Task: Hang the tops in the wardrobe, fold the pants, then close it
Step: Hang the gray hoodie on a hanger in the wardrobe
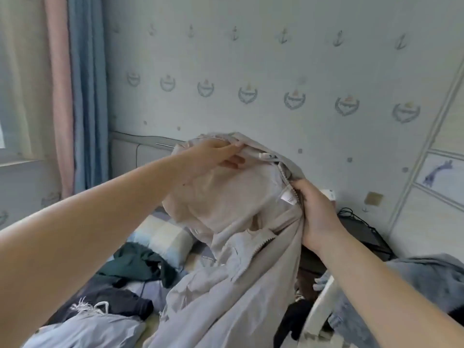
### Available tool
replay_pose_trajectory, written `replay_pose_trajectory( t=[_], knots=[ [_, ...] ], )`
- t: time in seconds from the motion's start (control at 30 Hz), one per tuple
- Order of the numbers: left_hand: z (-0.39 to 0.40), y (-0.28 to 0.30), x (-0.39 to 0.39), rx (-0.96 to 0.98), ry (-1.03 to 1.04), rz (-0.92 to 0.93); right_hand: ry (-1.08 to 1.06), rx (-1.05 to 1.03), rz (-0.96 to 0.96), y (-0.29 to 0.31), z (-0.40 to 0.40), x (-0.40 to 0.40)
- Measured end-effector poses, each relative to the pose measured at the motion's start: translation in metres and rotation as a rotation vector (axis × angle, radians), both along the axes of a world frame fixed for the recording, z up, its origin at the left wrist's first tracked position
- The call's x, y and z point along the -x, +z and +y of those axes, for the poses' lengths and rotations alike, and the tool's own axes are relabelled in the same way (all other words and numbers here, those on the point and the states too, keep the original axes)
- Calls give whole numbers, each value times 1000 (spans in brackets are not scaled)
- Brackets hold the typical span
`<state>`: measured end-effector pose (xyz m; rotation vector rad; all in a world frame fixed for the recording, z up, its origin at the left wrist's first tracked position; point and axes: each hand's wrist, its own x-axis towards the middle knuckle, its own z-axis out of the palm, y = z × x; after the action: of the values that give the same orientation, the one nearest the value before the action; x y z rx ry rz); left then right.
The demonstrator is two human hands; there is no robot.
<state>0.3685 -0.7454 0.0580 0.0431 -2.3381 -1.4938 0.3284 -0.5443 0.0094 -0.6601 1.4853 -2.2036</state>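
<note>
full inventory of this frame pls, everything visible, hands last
zip jacket: 1, beige, held up over the bed, lower part draped down
white hanger: 1, white, lower right, partly hidden by clothes
green garment: 1, dark green, crumpled on the bed
dark garment: 1, black, bed lower left, frayed white trim
light blue garment: 1, pale blue, bottom left
grey garment: 1, grey-blue, lower right
pillow: 1, checked blue and cream, behind the jacket
curtains: pink and blue, left
wallpaper: pale, anchor motifs
left hand: grips the jacket's top edge
right hand: grips the jacket by the zip
</note>
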Motion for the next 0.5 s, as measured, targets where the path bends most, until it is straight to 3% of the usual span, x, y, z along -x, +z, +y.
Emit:
replay_pose_trajectory(
  t=[0.07, 0.17, 0.3, 0.5],
  knots=[
    [26, -22, 15, 23, -64, -120, -82, 26, -20, 4, 40, 4],
    [67, -67, 25, -76, -94, -138, -181, 24, -41, 7, 83, 9],
    [136, -126, 16, -211, -96, -22, -334, -16, -28, 5, 135, 16],
    [237, -183, -5, -376, 120, 182, -498, -90, 50, -2, 211, 25]
  ],
)
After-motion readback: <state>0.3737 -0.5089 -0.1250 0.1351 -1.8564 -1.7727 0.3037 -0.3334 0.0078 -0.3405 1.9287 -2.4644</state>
